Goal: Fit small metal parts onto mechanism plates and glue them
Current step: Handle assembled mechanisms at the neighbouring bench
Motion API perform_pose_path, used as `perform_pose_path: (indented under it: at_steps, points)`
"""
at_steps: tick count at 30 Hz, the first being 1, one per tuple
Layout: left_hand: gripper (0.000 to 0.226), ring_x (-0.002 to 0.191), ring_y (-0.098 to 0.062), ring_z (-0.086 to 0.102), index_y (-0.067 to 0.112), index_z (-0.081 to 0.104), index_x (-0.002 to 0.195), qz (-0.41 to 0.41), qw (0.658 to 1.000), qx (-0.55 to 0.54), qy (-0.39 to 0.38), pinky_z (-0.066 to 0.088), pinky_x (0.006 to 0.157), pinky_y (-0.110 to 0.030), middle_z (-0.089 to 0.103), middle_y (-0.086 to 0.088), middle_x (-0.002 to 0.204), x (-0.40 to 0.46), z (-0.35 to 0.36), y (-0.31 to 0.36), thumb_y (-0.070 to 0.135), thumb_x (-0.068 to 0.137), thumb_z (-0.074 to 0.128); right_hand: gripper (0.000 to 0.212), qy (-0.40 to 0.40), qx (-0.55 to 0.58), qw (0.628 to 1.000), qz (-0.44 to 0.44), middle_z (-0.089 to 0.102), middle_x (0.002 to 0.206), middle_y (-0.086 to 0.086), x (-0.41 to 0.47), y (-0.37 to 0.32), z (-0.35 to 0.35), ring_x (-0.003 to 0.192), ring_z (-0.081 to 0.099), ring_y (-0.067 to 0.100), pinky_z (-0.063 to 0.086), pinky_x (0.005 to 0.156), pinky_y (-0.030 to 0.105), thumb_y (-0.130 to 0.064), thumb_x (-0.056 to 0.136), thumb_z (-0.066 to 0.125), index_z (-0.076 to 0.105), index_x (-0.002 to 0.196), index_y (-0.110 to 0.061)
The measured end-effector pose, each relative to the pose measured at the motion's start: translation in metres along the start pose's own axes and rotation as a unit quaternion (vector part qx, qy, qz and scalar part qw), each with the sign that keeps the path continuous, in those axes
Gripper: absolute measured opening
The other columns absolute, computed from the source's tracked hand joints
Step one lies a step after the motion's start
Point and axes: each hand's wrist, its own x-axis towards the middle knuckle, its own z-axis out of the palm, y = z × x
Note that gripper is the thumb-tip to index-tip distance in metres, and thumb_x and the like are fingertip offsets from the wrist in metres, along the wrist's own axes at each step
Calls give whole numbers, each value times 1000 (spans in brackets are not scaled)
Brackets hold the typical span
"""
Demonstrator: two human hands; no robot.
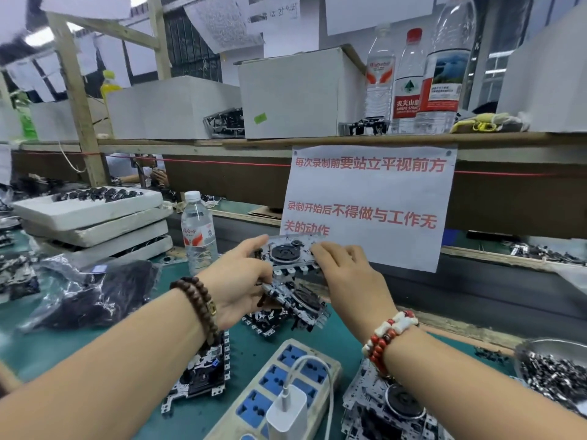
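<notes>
Head view, both hands (left (236, 281), right (344, 265)) grip plate (287, 254)

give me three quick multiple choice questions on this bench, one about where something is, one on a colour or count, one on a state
1. Where does the power strip lie?
A. on the green mat, near the forearms
B. on the upper shelf
C. on the foam trays

2. How many bottles stand together on the upper shelf at right?
A. one
B. three
C. five

3. What is the state of the mechanism plate in front of the paper sign?
A. lying flat on the mat
B. held up by both hands
C. packed in a box

Answers:
1 A, the strip lies on the mat between the two forearms, with a white charger plugged in.
2 B, three clear bottles stand side by side.
3 B, the left hand and right hand grip the plate's two ends, off the mat.
</notes>
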Motion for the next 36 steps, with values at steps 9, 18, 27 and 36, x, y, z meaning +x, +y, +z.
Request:
perform_pose_path:
  at_steps: [9,18,27,36]
  points:
    - [71,70,-15,51,28,37,138,25,999,16,-10,48,51,-24,50,-14,103,8,-1,-3,-19,85,40,57,-13,18,999,43,40,142,-1,-1,9,-1,122,36,25,46,80,30,4,89,41,32,140,-19]
    - [73,54,-12,48,31,37,138,33,993,114,-6,47,54,-27,51,-20,123,9,-1,-5,-19,85,41,54,-69,40,996,30,44,138,-1,0,21,-3,120,38,23,42,93,31,3,91,41,33,139,-22]
    - [77,49,-5,54,37,31,139,104,968,227,-15,39,45,-15,57,-11,123,6,-4,-7,-17,85,43,60,-246,328,908,88,31,148,-1,2,31,-22,125,43,17,46,93,24,-9,90,53,30,143,-27]
    - [75,93,-23,44,60,25,127,193,911,349,-103,46,76,-43,54,17,106,-5,-5,-2,-4,91,40,22,-192,634,645,381,41,57,-4,0,46,-20,55,36,10,29,55,22,-36,91,55,52,78,-18]
